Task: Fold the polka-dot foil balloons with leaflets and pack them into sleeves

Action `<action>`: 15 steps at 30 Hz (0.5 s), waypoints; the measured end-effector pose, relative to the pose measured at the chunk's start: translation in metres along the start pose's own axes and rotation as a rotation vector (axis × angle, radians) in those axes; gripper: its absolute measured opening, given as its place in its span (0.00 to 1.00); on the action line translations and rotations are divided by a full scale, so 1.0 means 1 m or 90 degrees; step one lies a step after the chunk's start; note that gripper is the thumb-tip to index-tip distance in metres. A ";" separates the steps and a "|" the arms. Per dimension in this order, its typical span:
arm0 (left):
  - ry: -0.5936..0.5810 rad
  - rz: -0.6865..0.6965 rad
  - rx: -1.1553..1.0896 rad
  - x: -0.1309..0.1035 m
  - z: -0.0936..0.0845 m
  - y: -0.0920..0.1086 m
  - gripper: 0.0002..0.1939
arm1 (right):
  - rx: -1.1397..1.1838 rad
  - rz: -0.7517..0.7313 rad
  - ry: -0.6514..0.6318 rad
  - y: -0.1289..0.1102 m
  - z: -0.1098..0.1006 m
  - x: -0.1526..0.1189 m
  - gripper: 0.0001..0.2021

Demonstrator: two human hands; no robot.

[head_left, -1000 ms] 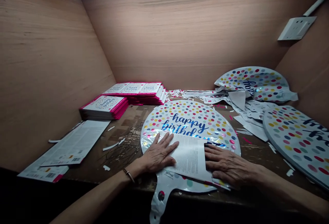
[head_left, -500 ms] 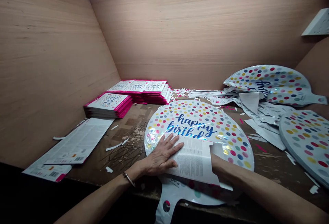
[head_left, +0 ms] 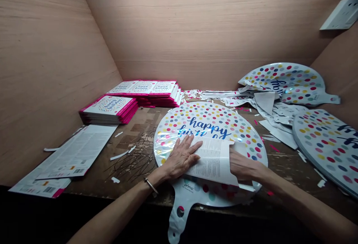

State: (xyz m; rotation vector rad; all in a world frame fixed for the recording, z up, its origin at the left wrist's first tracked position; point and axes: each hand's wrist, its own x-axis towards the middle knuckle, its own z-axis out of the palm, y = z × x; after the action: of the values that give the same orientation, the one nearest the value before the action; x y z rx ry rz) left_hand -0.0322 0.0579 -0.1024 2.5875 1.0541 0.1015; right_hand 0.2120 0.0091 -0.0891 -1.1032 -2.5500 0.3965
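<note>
head view: the left hand (head_left: 183,158) presses flat, fingers slightly spread, on the printed sleeve (head_left: 213,165) across the dotted balloon (head_left: 207,112), while the right hand (head_left: 242,166), fingers hidden inside, grip untellable, might tear the sleeve by pushing hard.

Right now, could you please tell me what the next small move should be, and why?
I would probably ease the right hand out of the paper sleeve while the left hand steadies it: the right hand reaches into the sleeve's open end, and the left hand lies spread across the opposite end, where the sleeve rests on the balloon.
</note>
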 end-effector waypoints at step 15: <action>0.015 0.240 0.154 0.032 0.028 0.072 0.36 | -0.090 0.145 0.144 -0.018 0.005 -0.073 0.12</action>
State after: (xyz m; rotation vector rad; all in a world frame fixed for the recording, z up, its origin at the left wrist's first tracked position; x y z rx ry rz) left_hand 0.0441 0.0239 -0.1065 2.9846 0.6036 0.1014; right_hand 0.2458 -0.0576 -0.1009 -1.4096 -2.2910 0.1356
